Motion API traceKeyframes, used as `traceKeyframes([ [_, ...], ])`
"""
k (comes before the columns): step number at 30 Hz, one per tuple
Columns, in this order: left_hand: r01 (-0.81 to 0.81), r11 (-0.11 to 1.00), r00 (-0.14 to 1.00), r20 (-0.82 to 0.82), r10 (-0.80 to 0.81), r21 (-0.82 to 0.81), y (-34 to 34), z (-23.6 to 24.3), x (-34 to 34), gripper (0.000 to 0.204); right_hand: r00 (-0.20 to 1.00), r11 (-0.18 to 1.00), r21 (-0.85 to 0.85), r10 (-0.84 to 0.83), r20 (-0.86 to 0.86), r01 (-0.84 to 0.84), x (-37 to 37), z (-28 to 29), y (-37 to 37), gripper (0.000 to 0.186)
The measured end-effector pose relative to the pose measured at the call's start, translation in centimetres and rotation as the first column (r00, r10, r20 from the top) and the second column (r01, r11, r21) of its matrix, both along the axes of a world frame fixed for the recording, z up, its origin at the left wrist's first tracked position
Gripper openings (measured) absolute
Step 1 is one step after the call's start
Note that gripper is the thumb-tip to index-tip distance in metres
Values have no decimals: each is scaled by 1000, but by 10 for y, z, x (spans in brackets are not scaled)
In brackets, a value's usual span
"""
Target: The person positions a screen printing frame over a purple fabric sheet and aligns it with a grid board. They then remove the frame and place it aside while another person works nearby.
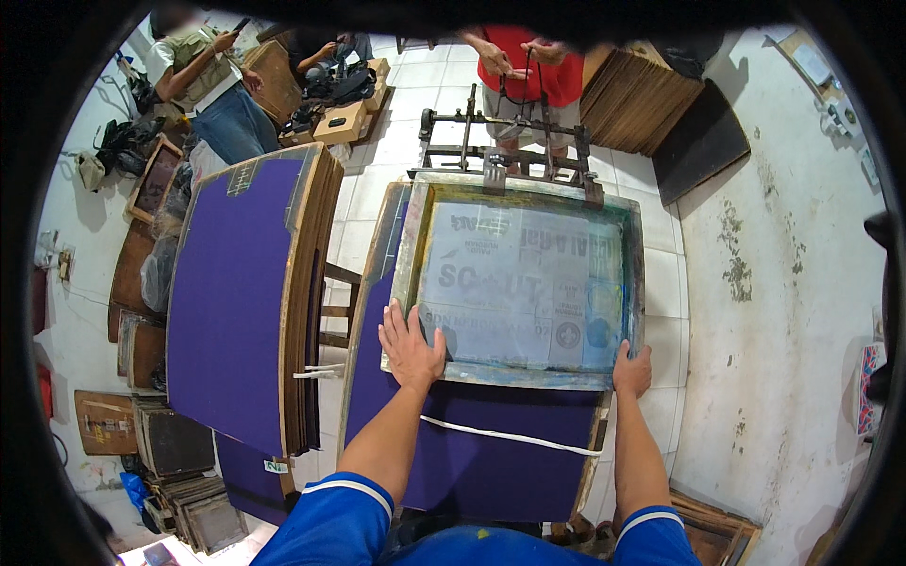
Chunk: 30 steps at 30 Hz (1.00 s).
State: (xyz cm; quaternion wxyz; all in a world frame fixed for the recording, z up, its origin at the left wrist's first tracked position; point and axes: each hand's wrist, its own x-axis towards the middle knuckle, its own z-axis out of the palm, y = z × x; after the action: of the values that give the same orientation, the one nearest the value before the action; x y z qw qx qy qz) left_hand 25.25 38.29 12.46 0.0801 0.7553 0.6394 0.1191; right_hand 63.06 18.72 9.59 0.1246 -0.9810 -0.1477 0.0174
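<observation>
A screen printing frame lies over a purple-covered board, its pale mesh carrying mirrored dark lettering and a round emblem. Stained wooden sides surround the mesh, and a metal clamp rig meets the far side. My left hand rests on the frame's near left corner, fingers spread and the thumb toward the mesh. At the near right corner, my right hand is closed around the frame's edge. A white strip crosses the purple board just below the frame.
Left of the frame stands a thick stack of purple-topped boards. Beyond the rig, a person in a red shirt holds a dark cord. Another person stands far left. Brown boards are piled far right, beside the white wall.
</observation>
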Motion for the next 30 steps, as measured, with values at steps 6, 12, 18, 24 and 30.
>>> traceKeyframes([
  [6, -5, 1000, 1000, -16, 5, -4, 0, -1, 1, 68, 1000, 1000, -12, 1, -14, -1, 2, -2, -1, 55],
  [12, -3, 1000, 1000, -22, 3, -2, 1, -3, 0, 68, 1000, 1000, -23, -9, -3, 9, 2, -3, 0, 54],
  [18, 1, 1000, 1000, -17, -1, -2, 1, -3, 0, 68, 1000, 999, -32, -6, 5, 6, 4, -6, 0, 54],
  [24, -4, 1000, 1000, -17, 3, -19, 1, -1, 0, 67, 1000, 1000, -22, -8, -2, 8, 3, -6, 0, 55],
  [30, -10, 1000, 1000, -17, 10, -23, 1, -1, 1, 67, 1000, 1000, -21, -7, 10, 7, 3, -5, 1, 55],
])
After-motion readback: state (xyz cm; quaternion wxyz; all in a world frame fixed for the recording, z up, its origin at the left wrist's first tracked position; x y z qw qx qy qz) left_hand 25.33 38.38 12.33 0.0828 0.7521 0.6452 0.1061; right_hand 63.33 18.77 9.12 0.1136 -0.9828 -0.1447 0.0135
